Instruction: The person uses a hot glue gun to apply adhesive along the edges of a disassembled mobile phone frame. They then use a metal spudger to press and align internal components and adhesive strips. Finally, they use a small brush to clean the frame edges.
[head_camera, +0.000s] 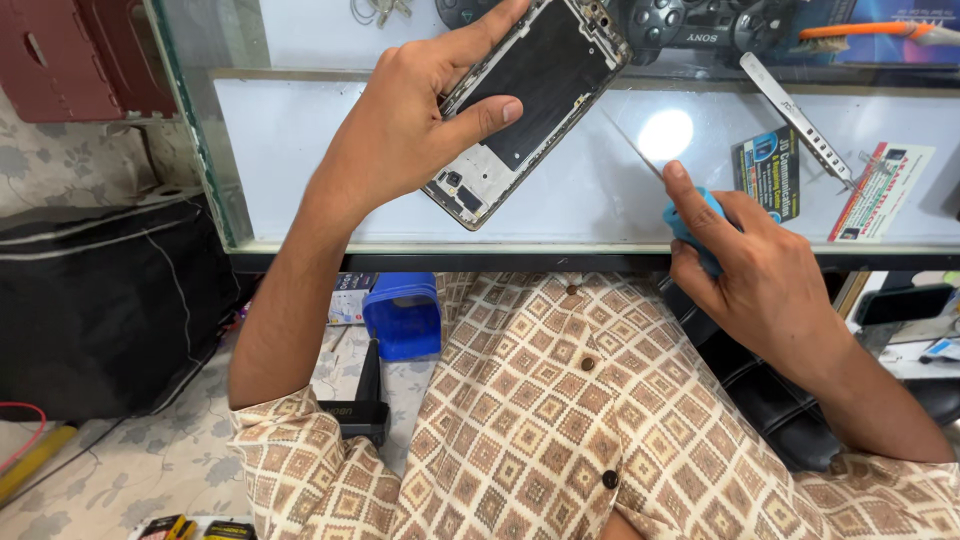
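While the person sits close against the glass tabletop (560, 215), the left hand (400, 130) holds an opened phone frame (530, 100) up above it, tilted on a slant with its dark inner side facing the camera. The thumb lies across the inner face and the other fingers (480, 30) wrap round the far edge, so the hand is closed firmly on the frame. Lower and to the right, the right hand (760, 280) is curled round a small blue tool (690, 215), the forefinger stretched along its top; a thin metal tip runs from it up and to the left, towards the frame, though I cannot tell whether it touches the glass. Beside that hand, on the tabletop, lie a dark printed card (768, 170) and a red and white card (880, 190), with a long silver metal strip (795, 115) slanting above them. At the far edge sit a black game controller (700, 25) and an orange-handled brush (870, 30). Down on the floor, left of the patterned shirt (560, 420), stand a blue plastic box (405, 315) and a black bag (100, 300).
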